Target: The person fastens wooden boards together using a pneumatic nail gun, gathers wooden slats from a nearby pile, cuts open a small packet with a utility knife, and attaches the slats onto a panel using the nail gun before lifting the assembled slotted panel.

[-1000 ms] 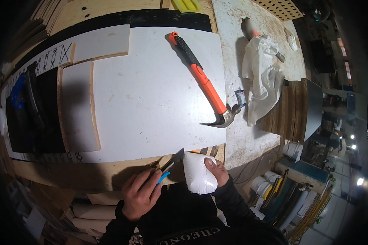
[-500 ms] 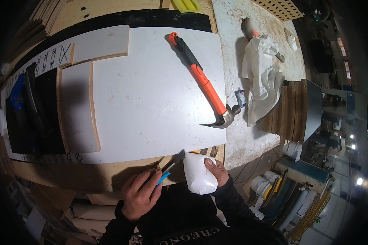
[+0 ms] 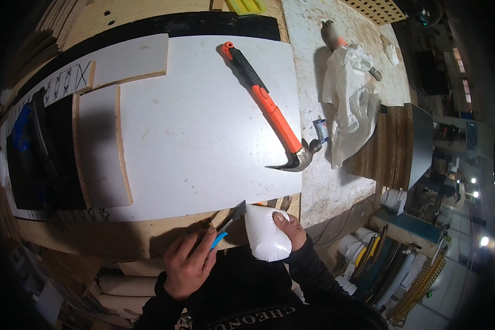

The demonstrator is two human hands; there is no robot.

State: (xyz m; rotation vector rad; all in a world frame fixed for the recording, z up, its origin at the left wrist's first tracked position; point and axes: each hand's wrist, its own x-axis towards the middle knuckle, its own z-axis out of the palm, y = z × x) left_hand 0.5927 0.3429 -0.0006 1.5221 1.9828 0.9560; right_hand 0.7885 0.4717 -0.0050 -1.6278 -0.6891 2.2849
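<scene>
My left hand (image 3: 188,259) is closed on a utility knife (image 3: 219,240) with a blue handle; its blade points up and right, with the tip close beside the upper left corner of a plump white plastic pouch (image 3: 267,234). Whether the tip touches the pouch I cannot tell. My right hand (image 3: 293,230) grips the pouch by its right side, thumb pressed on the front, fingers hidden behind. Both hands are at the near edge of the bench. Beyond them, a claw hammer (image 3: 275,116) with an orange and black handle lies on a white board (image 3: 198,110), its head towards me.
White panel offcuts (image 3: 102,146) lie on the board's left, beside a dark tool with blue parts (image 3: 22,129). On the right are a crumpled translucent plastic bag (image 3: 349,99), a small packet (image 3: 320,131) and stacked boards (image 3: 393,144). A yellow tray (image 3: 247,6) is at the far edge.
The bench and everything on it have shifted slightly left in view. Both hands keep their hold, and the blade stays close to the pouch's corner.
</scene>
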